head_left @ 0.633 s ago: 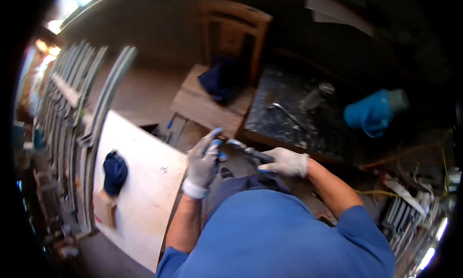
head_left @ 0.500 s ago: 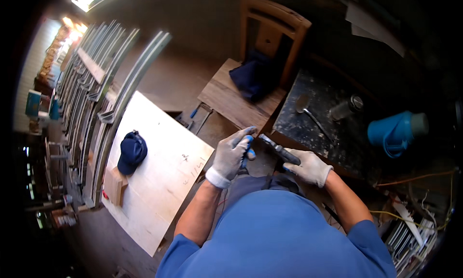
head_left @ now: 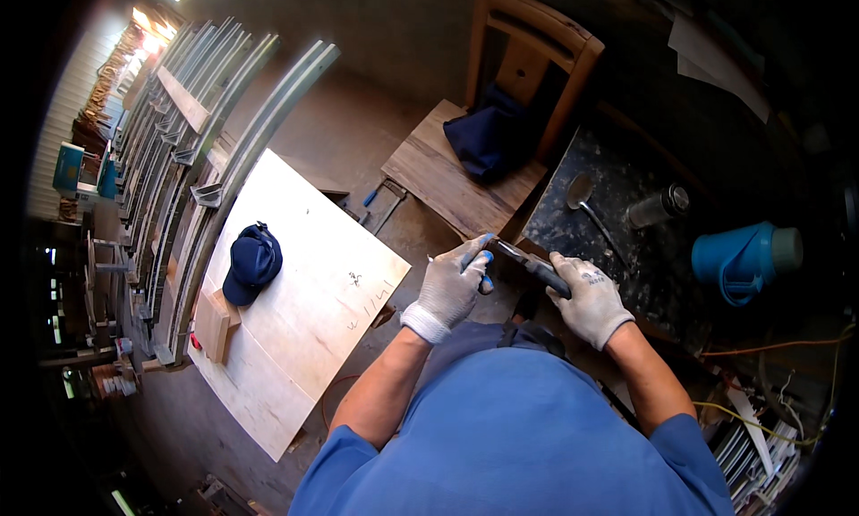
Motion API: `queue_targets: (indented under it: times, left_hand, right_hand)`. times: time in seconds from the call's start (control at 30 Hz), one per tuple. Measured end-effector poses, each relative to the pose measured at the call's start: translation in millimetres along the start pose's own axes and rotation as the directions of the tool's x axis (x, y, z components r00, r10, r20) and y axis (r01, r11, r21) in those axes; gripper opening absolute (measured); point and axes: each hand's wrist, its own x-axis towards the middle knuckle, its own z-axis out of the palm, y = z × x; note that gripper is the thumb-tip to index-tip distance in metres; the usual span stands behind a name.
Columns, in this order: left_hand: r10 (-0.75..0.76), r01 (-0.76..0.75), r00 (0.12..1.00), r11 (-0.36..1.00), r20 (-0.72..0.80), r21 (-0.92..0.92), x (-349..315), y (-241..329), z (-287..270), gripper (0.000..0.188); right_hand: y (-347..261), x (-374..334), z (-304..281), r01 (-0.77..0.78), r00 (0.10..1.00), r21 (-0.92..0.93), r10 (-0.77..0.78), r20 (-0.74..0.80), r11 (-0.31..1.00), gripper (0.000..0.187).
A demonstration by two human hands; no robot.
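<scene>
The right hand [head_left: 591, 301], in a pale glove, is closed around the dark handle of a slim tool [head_left: 548, 278], which lies in front of the person's body and slants up and left from the palm to a metal end. The left hand [head_left: 450, 290], gloved likewise with blue on the fingertips, is curled just beside that metal end, its thumb and fingers bent toward each other; whether they pinch anything or touch the metal, I cannot tell (the tip and the fingers overlap in this view). Beyond the hands is a wooden chair [head_left: 438, 176] with a bundle of dark blue cloth [head_left: 486, 142] on its seat. To the right of it, a black, speckled tabletop [head_left: 559, 225] bears a spoon-like metal utensil [head_left: 581, 194] and a clear lidded jar [head_left: 658, 207], both lying on their sides, while a blue flask [head_left: 734, 255] with a handle is near the table's right side. On the left, well apart from the tool, a pale board [head_left: 300, 328] carries a navy cap [head_left: 254, 262] and, just beside it, a wooden block [head_left: 213, 326]. Long metal rails [head_left: 286, 105] line the board's far left side.
</scene>
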Motion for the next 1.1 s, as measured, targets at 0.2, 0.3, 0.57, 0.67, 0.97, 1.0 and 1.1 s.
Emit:
queue_targets:
  times: [0.2, 0.3, 0.57, 0.67, 0.97, 1.0, 1.1]
  left_hand:
    - [-0.015, 0.015, 1.000, 0.993, 0.003, 0.116, 0, 2, 1, 0.035]
    - [-0.050, 0.048, 0.998, 0.996, 0.027, 0.080, 0, -3, 1, 0.037]
    - [-0.146, 0.146, 0.986, 0.989, 0.074, 0.010, -3, -8, 1, 0.040]
    - [-0.017, 0.018, 1.000, 0.987, -0.005, 0.160, 4, -15, 9, 0.041]
    - [0.412, -0.321, 0.902, 0.838, -0.126, 0.442, 30, -71, 29, 0.043]
    - [0.472, -0.364, 0.874, 0.798, -0.121, 0.480, 31, -72, 29, 0.043]
    - [0.249, -0.218, 0.965, 0.938, -0.087, 0.271, 27, -63, 27, 0.043]
  right_hand:
    - [-3, 3, 6, -0.032, 0.999, -0.069, 0.031, -0.017, 0.997, 0.051]
    - [-3, 2, 9, -0.122, 0.992, 0.028, 0.120, 0.045, 0.992, 0.044]
    - [-5, -3, 25, -0.262, 0.960, 0.286, 0.218, 0.175, 0.922, 0.032]
    - [-3, -3, 43, -0.372, 0.917, 0.488, 0.232, 0.325, 0.789, 0.025]
    - [-20, -1, 63, -0.623, 0.768, 0.782, 0.181, 0.615, -0.016, 0.022]
    - [-20, -1, 62, -0.631, 0.762, 0.776, 0.178, 0.622, -0.012, 0.022]
    - [-16, -1, 58, -0.597, 0.798, 0.792, 0.195, 0.570, 0.128, 0.023]
